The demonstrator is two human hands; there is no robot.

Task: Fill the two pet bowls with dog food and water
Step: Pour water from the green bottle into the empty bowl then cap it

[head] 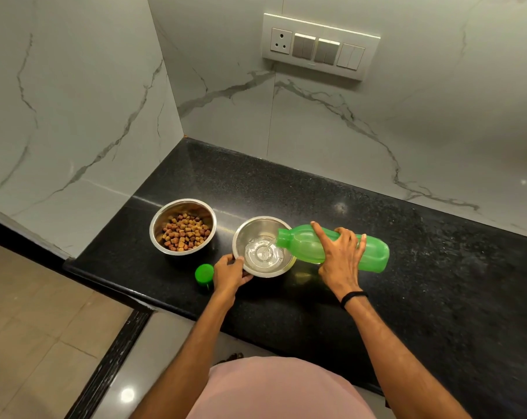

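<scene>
Water (263, 252) pools in the right bowl (241, 237) on the black bench (407, 282), poured from the tipped green bottle (374, 252) gripped by the right hand (339, 255), while the left hand (229, 272) grips the bowl's rim, beside a bowl (159, 228) holding brown dog food (185, 231).

Black speckled granite counter (377, 237) in corner. White marble-look walls (74, 101) with grey veining on left and back. White switch panel (320, 46) with socket and switches on back wall. Beige tiled floor (29, 328) at lower left, dark border strip (114, 358) beside glossy pale tile reflecting ceiling light.
</scene>
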